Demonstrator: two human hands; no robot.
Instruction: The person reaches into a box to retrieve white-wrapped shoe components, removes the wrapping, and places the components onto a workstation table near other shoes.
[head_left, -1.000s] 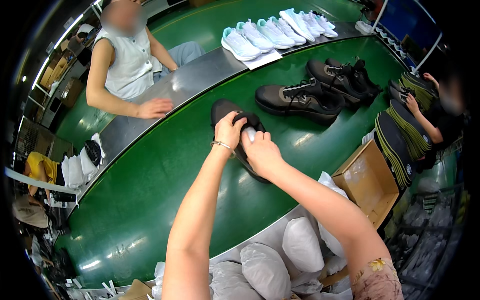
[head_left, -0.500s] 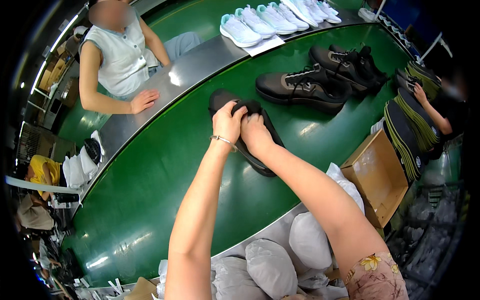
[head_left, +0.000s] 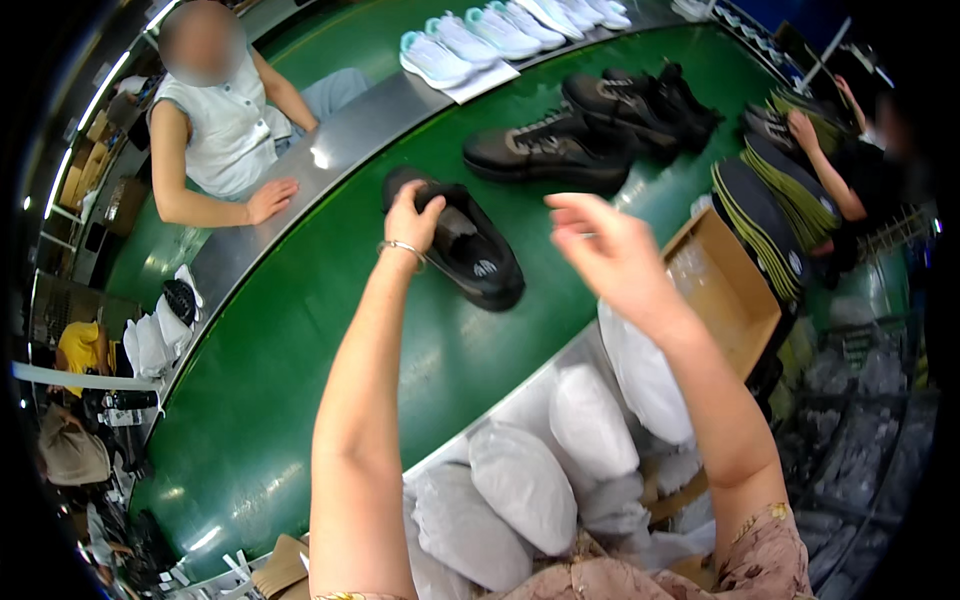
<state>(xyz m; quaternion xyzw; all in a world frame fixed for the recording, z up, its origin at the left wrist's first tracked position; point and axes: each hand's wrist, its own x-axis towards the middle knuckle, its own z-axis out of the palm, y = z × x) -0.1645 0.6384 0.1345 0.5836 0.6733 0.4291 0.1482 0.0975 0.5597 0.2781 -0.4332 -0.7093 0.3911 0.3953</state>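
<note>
Bags (head_left: 522,487): beside the surface's (head_left: 270,430) near edge.
Right hand (head_left: 615,255): empty, fingers loosely apart, in the air.
Shoe (head_left: 473,245): on the surface, toe near the far edge.
Left hand (head_left: 413,220): clamped by its opening; a steady grip should stop sliding.
Dark shoes (head_left: 550,150): farther right along that edge.
</note>
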